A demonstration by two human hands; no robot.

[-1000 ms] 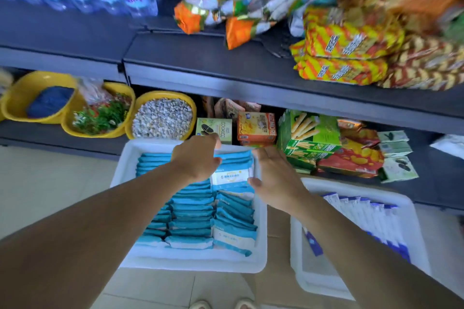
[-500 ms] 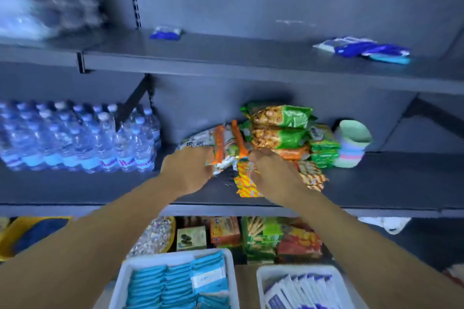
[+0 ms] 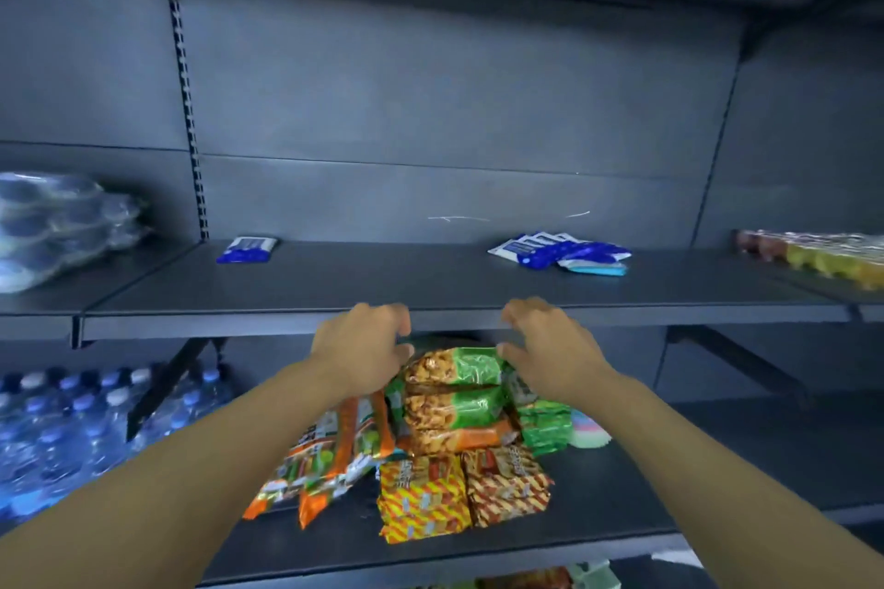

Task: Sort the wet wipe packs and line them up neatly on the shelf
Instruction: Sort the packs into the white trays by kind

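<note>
A dark grey upper shelf (image 3: pixel 430 282) carries one dark blue wet wipe pack (image 3: pixel 246 249) lying flat at its left end. Toward the right lies a loose pile of blue and white wet wipe packs (image 3: pixel 550 249) with a light blue pack (image 3: pixel 598 269) at its front. My left hand (image 3: pixel 363 342) and my right hand (image 3: pixel 543 337) hover side by side just below the shelf's front edge, between the two groups. The fingers of both are curled and apart, and I see nothing in either hand.
Green and orange snack bags (image 3: pixel 454 402) and yellow-red striped bags (image 3: pixel 421 497) are stacked on the lower shelf under my hands. Water bottles (image 3: pixel 71 426) fill its left side. A wrapped bottle pack (image 3: pixel 48 225) sits upper left; colourful packets (image 3: pixel 823 254) sit upper right.
My view has swung up from the white trays of wipe packs on the floor to the upper shelf. Both hands rose from the teal packs to the shelf's front edge.
</note>
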